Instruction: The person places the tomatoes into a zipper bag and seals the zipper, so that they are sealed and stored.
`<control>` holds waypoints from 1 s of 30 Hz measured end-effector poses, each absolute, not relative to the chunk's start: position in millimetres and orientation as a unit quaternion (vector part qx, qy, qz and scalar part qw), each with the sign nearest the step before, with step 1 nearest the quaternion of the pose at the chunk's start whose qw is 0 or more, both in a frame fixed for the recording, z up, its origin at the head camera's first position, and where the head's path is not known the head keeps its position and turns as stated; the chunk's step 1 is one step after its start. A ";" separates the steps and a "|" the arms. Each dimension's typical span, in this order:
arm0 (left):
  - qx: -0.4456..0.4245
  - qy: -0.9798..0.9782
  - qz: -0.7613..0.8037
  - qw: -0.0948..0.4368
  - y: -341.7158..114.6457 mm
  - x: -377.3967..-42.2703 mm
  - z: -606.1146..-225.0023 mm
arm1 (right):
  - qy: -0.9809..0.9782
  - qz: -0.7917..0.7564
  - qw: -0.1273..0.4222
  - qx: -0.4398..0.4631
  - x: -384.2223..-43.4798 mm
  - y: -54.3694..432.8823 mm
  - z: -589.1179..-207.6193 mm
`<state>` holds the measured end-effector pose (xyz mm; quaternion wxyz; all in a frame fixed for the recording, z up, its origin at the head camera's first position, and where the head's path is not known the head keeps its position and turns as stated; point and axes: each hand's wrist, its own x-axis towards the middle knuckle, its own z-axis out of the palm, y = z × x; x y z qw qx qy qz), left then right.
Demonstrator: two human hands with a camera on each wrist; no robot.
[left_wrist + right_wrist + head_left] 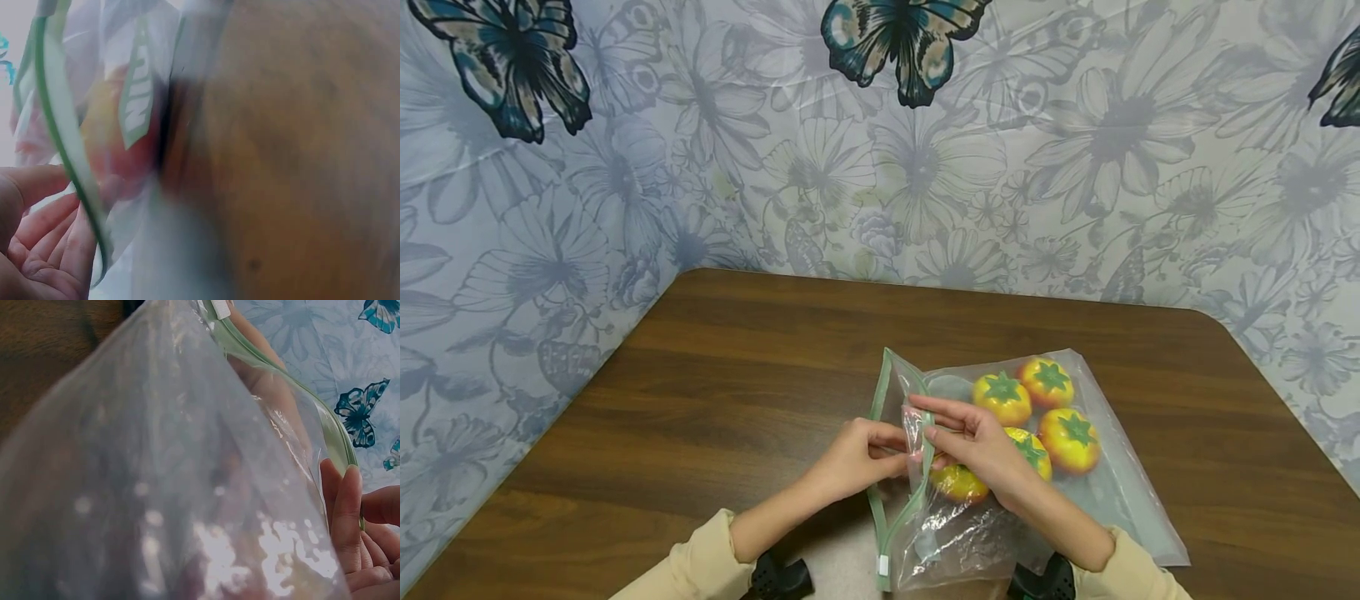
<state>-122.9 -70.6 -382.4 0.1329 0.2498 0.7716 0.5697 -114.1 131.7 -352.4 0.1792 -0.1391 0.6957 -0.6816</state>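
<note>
A clear zip bag (1131, 492) with a green zip edge lies on the table, its mouth toward the left and gaping. Several round yellow-and-red fruits (1070, 442) with green star-shaped tops are inside it. My left hand (865, 457) pinches the film at the mouth with thumb and fingers. From the right, my right hand (981, 446) crosses over the bag and holds the green edge; the right wrist view shows its thumb and fingers (347, 506) pinching that edge. White lettering on a green patch (137, 100) shows in the left wrist view.
A white slider (883, 565) sits at the near end of the zip. The brown wooden table (700, 400) meets a flowered, butterfly-printed cloth (925, 183) behind and at the sides. Black wrist devices (782, 577) show at both cuffs.
</note>
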 end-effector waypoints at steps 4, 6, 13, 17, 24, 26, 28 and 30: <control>0.243 0.766 0.584 0.115 -84.8 -129.8 -370.3 | 0.695 -0.681 0.182 -0.138 -114.2 131.7 -351.9; 0.228 0.770 0.589 0.090 -93.8 -137.0 -362.5 | 0.696 -0.681 0.183 -0.137 -114.2 131.2 -351.5; 0.163 0.799 0.578 0.013 -115.4 -167.7 -335.3 | 0.695 -0.675 0.182 -0.168 -112.3 129.5 -352.1; 0.137 0.814 0.562 0.049 -108.9 -178.6 -330.7 | 0.689 -0.669 0.184 -0.211 -109.8 127.8 -352.7; 0.117 0.863 0.482 0.095 -90.5 -192.6 -328.0 | 0.719 -0.635 0.152 -0.237 -106.4 123.4 -353.8; 0.123 0.883 0.445 0.087 -86.2 -194.7 -326.1 | 0.735 -0.622 0.141 -0.230 -104.9 122.3 -353.5; 0.131 0.899 0.410 0.074 -82.5 -196.5 -324.8 | 0.750 -0.606 0.129 -0.232 -103.4 121.0 -353.0; 0.139 0.910 0.386 0.062 -80.2 -198.5 -324.0 | 0.764 -0.584 0.115 -0.247 -101.5 119.7 -352.9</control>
